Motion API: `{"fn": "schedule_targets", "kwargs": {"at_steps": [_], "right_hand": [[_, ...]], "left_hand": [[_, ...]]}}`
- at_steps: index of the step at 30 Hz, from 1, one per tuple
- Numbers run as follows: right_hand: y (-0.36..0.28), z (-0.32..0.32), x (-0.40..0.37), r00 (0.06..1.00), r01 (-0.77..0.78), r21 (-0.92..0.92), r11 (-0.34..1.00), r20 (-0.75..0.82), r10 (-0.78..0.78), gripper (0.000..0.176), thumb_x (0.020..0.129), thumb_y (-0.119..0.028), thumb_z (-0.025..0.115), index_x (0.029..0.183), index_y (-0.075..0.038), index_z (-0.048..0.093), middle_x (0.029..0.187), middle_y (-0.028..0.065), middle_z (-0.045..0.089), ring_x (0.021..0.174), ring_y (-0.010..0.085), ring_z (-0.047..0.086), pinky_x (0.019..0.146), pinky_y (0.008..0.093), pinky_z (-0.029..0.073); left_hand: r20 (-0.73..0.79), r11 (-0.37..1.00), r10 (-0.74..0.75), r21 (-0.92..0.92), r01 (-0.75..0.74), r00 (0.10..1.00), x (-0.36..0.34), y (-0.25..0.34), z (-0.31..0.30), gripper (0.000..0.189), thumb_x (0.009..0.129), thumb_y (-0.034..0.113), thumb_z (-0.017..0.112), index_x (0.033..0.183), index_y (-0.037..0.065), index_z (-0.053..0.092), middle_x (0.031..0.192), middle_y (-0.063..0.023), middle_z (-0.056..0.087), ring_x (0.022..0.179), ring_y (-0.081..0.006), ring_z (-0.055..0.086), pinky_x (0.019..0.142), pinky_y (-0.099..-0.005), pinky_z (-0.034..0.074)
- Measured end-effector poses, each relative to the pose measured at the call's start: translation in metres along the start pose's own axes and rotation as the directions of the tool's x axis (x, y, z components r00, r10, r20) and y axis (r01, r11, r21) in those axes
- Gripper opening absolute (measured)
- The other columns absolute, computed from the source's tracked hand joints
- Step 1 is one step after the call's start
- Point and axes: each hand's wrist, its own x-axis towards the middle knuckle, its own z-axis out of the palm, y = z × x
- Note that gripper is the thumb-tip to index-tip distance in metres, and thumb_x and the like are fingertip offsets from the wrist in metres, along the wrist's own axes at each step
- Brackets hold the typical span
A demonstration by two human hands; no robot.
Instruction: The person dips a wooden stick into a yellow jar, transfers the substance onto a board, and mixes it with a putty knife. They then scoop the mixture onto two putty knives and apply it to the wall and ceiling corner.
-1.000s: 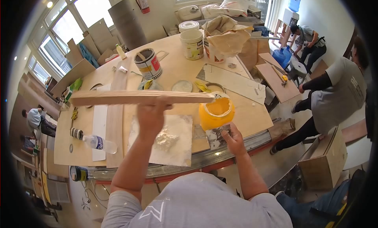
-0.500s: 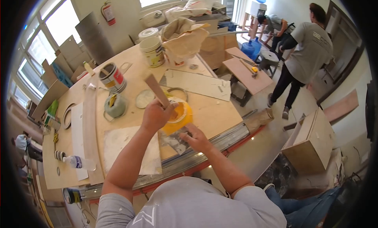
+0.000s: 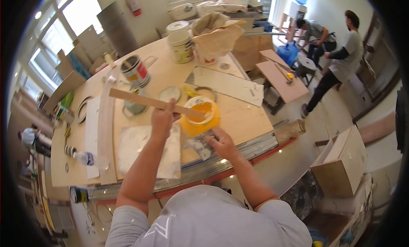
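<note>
While the long pale wooden strip (image 3: 136,99) is gripped in the closed left hand (image 3: 163,118), arm outstretched, its tip is laid over the orange plastic bowl (image 3: 197,124) on the plywood bench (image 3: 240,115) | right hand (image 3: 221,144) is curled around a smeared metal scraper (image 3: 199,147).

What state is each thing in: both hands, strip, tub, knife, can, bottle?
left hand, closed around the wooden strip.
wooden strip, held roughly level, one end at the mouth of the orange tub.
right hand, gripping the putty knife.
putty knife, blade smeared, low beside the tub.
orange tub, open.
paint can, upright, lid off.
water bottle, lying on its side.
</note>
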Motion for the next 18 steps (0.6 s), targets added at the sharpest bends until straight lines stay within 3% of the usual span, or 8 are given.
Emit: {"fn": "schedule_targets", "kwargs": {"at_steps": [5,10,14,17,18], "right_hand": [[-0.003,0.001,-0.004,0.991,-0.137,0.085,0.987,0.002,0.137,0.04,0.093,-0.024,0.065,0.125,-0.001,0.057,0.115,0.0145,0.061,0.107,0.0257,0.058,0.093,0.0341,0.044],[0.0,0.005,-0.006,0.987,-0.147,0.178,0.973,-0.032,0.155,0.04,0.094,-0.024,0.065,0.125,0.0,0.056,0.111,0.0112,0.064,0.1,0.0198,0.06,0.089,0.0312,0.046],[0.006,0.008,-0.009,0.972,-0.21,0.337,0.918,-0.033,0.234,0.041,0.096,-0.026,0.064,0.125,0.001,0.057,0.107,0.007,0.067,0.093,0.0143,0.061,0.085,0.0266,0.047],[-0.012,0.008,-0.011,0.954,-0.232,0.252,0.94,-0.127,0.27,0.036,0.097,-0.025,0.063,0.123,0.0,0.058,0.106,0.0054,0.067,0.093,0.0117,0.062,0.083,0.0255,0.049],[-0.012,0.012,-0.016,0.934,-0.253,0.364,0.896,-0.148,0.324,0.037,0.097,-0.023,0.062,0.124,0.001,0.056,0.108,0.0059,0.067,0.095,0.0122,0.062,0.085,0.0266,0.049]], "left_hand": [[-0.046,0.999,0.051,0.002,-0.051,0.998,-0.011,0.018,0.002,0.042,0.093,0.035,0.068,0.099,-0.005,0.056,0.088,-0.0138,0.064,0.074,-0.0206,0.067,0.065,-0.0318,0.061],[-0.075,0.997,0.071,-0.015,-0.073,0.995,-0.017,0.03,-0.011,0.043,0.093,0.035,0.068,0.105,-0.004,0.053,0.09,-0.0135,0.063,0.075,-0.0208,0.068,0.066,-0.0322,0.061],[-0.136,0.981,0.102,-0.153,-0.123,0.985,-0.017,0.029,-0.03,0.04,0.092,0.031,0.07,0.102,-0.005,0.054,0.087,-0.0138,0.065,0.073,-0.0192,0.068,0.063,-0.0301,0.061],[-0.163,0.955,0.064,-0.275,-0.108,0.984,-0.017,0.036,-0.046,0.04,0.093,0.032,0.068,0.104,-0.003,0.055,0.086,-0.0133,0.065,0.072,-0.0196,0.067,0.065,-0.0312,0.061],[-0.164,0.948,0.037,-0.306,-0.087,0.986,-0.018,0.042,-0.054,0.04,0.093,0.033,0.068,0.104,-0.003,0.055,0.087,-0.0132,0.065,0.072,-0.02,0.067,0.066,-0.0317,0.061]]}}
